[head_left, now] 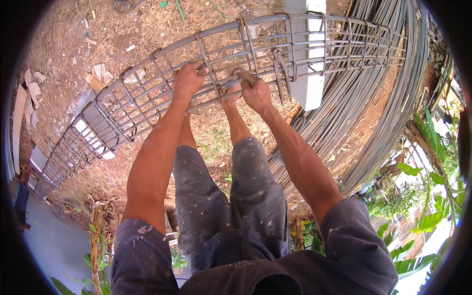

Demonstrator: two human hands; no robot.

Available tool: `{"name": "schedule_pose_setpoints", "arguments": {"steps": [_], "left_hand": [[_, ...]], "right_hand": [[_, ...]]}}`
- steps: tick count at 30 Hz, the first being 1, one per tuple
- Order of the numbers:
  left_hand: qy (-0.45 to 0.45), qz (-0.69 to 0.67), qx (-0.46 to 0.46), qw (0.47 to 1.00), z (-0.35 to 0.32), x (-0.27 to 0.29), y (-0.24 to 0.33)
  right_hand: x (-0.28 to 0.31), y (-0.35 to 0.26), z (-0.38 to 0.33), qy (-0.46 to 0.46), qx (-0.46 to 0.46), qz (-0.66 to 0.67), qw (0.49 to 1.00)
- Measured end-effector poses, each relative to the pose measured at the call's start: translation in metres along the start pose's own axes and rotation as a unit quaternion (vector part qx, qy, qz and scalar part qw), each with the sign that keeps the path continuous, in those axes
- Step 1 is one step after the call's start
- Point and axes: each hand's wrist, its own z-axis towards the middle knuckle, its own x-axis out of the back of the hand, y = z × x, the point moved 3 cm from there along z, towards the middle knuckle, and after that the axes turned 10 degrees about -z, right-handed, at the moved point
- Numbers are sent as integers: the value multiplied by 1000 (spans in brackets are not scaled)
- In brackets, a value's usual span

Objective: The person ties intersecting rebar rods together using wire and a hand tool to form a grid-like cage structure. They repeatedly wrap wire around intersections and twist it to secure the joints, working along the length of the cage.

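Observation:
A long steel rebar cage (162, 77), made of lengthwise bars and square stirrups, crosses in front of me from lower left to upper right. My left hand (188, 81) is closed at a stirrup on the cage's middle stretch, its thumb and fingertips by the crossing bars. A little to the right, my right hand (255, 92) is curled round a near-side bar, index finger and thumb toward the left; its palm side is hidden. Just right of that hand, a pair of steel pincers (281, 73) hangs on the cage, handles down. Both my feet stand under the cage.
A pale block (313, 91) supports the cage on the right, and another light support (89, 132) lies under its left part. Behind the right block curves a large bundle of loose steel rods (364, 118). Scraps and dry straw cover the ground; leafy plants (427, 221) grow at right.

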Motion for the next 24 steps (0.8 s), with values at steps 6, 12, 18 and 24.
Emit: {"name": "schedule_pose_setpoints", "arguments": {"steps": [6,12,18,24], "left_hand": [[-18,-61,14,998,4,5,-6],[-4,-112,76,991,4,16,-13],[5,-143,129,981,19,7,-26],[-18,-167,143,975,29,0,-8]], "right_hand": [[-34,17,24,-37,6,78,996],[-40,-33,42,-196,57,-300,932],[-65,-34,58,-181,-17,-42,982],[-58,-20,61,8,211,-115,971]]}}
